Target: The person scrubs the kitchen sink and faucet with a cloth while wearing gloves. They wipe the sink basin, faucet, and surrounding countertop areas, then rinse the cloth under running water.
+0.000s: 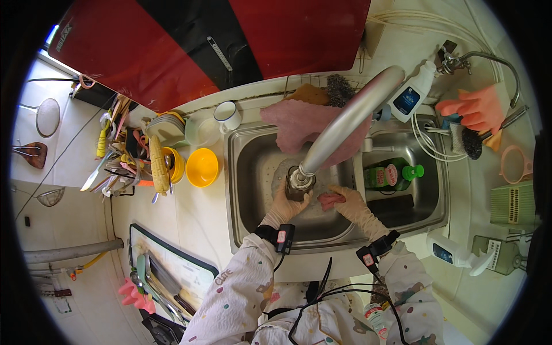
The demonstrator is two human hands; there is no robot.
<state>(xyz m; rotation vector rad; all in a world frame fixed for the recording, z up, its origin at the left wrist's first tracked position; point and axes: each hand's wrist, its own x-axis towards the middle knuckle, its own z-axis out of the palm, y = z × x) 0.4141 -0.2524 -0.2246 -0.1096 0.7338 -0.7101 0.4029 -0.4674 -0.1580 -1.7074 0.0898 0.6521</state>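
Both hands wear thin pale gloves over the left basin of a steel double sink (254, 220). My left hand (285, 207) grips a clear glass jar or cup (297, 192) under the spout of the metal faucet (353, 116), whose end hides the top of the glass. To its right, my right hand (350, 203) pinches a crumpled pinkish-red cloth (330, 201). A larger pink cloth (293, 123) drapes over the back rim of the sink, behind the faucet.
The right basin holds a green detergent bottle (388, 174). A white bottle (414, 92) stands behind it. On the left counter are a yellow bowl (202, 167), an enamel mug (227, 115), and a cutting board (194, 261) with a cleaver (164, 274). Orange rubber gloves (478, 108) lie at right.
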